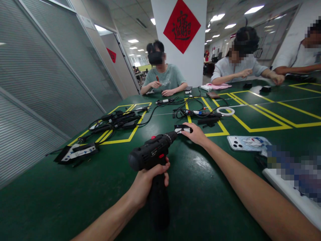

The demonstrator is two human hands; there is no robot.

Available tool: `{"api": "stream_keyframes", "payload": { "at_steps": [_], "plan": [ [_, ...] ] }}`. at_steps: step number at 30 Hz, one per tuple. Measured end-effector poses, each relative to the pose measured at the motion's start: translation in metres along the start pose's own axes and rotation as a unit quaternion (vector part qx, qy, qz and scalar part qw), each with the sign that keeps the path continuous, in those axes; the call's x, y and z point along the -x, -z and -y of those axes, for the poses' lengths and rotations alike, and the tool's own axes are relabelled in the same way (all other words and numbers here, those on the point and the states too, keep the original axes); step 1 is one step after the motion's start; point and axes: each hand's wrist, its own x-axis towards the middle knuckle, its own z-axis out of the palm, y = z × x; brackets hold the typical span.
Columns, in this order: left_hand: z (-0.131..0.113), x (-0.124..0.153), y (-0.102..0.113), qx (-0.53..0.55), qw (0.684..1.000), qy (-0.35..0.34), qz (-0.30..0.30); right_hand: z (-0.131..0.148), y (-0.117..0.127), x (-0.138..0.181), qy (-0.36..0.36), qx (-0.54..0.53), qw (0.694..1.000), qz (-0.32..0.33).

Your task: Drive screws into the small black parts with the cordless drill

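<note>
A black cordless drill (151,151) with red buttons is gripped round its handle by my left hand (147,182). Its chuck points away from me, and the tip meets or nearly meets a small black and white part (181,129). My right hand (194,134) holds that part on the green table, fingers closed on its right side. Whether the bit touches the part cannot be made out. Beyond my right hand lie black strips and cables (209,119).
Tangled black cables (117,120) lie left inside yellow tape. Nearer is an opened black and white device (77,152). To the right are a white ring (225,111), a phone (248,143) and a white object (288,187). Several people sit across the table (105,187).
</note>
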Motion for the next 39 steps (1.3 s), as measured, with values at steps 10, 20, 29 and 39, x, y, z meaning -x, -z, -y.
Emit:
{"api": "stream_keyframes", "payload": {
  "at_steps": [10,20,29,39],
  "plan": [
    [-0.0024,0.0003,-0.0021,0.005,1.0,0.012,-0.002,0.0006,0.001,0.0005,0.001,-0.002,1.0,0.001],
    [0.0,0.0007,-0.0016,-0.004,1.0,0.01,-0.006,-0.0048,0.0,-0.0008,-0.007,0.0,1.0,0.002],
    [-0.0006,-0.0006,-0.0007,-0.019,1.0,-0.008,0.009,-0.0018,0.001,0.0,-0.003,-0.003,1.0,0.003],
    [-0.0018,-0.0004,-0.0014,-0.016,1.0,0.006,0.007,-0.0024,0.0003,-0.0009,-0.004,-0.006,1.0,0.006]
  ]
}}
